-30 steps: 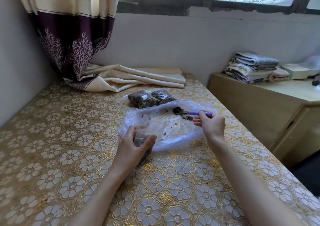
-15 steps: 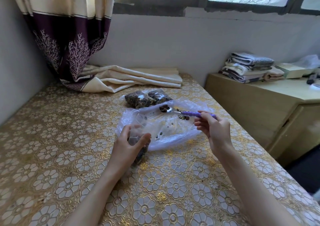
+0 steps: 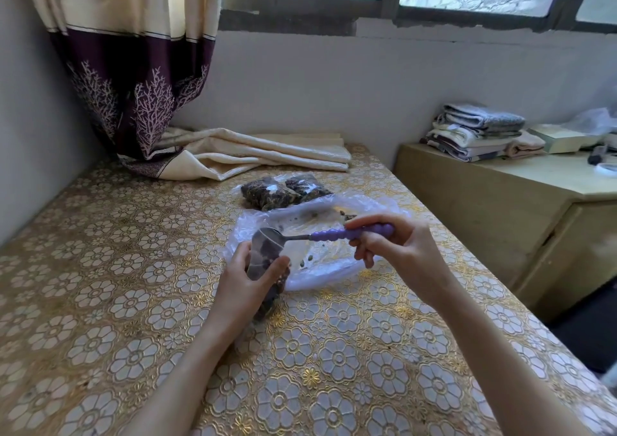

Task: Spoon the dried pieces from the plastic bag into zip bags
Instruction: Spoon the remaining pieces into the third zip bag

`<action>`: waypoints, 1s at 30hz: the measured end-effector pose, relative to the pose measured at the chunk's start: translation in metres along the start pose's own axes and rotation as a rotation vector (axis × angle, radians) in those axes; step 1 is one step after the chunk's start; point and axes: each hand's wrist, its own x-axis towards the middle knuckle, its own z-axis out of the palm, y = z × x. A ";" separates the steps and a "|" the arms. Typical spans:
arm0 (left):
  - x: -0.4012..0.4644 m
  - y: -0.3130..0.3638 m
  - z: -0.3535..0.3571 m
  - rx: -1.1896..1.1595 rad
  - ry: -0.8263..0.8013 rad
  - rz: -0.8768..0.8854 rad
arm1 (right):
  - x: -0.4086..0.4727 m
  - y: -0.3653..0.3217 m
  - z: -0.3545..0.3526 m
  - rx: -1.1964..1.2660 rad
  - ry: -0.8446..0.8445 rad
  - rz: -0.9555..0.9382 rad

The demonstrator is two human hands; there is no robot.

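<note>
Observer: Hands first. Left hand (image 3: 248, 280) is curled round a small clear zip bag (image 3: 267, 268), held upright with its base near the floral tablecloth (image 3: 133, 302). Dark dried pieces show inside, low down.

Recorder: And the other?

Observer: Right hand (image 3: 397, 252) pinches the purple beaded handle of a spoon (image 3: 300, 237) between thumb and fingers. Handle lies roughly level; the metal bowl sits at the zip bag's open mouth, seen through the clear film.

Recorder: Anything on the spoon?

Observer: Cannot tell; the film and glare blur it.

Recorder: Source bag?

Observer: Plastic bag (image 3: 334, 268) lies flattened on the cloth just behind both hands. Only a few scattered dried pieces (image 3: 309, 259) on it, plus a small dark cluster near its far right edge.

Recorder: Beyond that?

Observer: Two filled zip bags (image 3: 283, 195) side by side, touching the plastic bag's far edge. Folded cream curtain (image 3: 250, 155) further back. Wooden cabinet (image 3: 500, 218) to the right, stacked towels (image 3: 477, 131) on top.
</note>
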 end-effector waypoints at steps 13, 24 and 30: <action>-0.001 0.002 0.000 0.019 0.002 0.034 | -0.002 0.031 -0.034 -0.020 0.530 0.103; -0.001 0.005 0.000 0.011 -0.001 0.020 | 0.002 0.044 -0.035 -0.781 0.486 -0.044; -0.001 0.004 0.000 -0.004 -0.002 0.019 | 0.016 0.049 -0.032 -0.805 0.466 0.034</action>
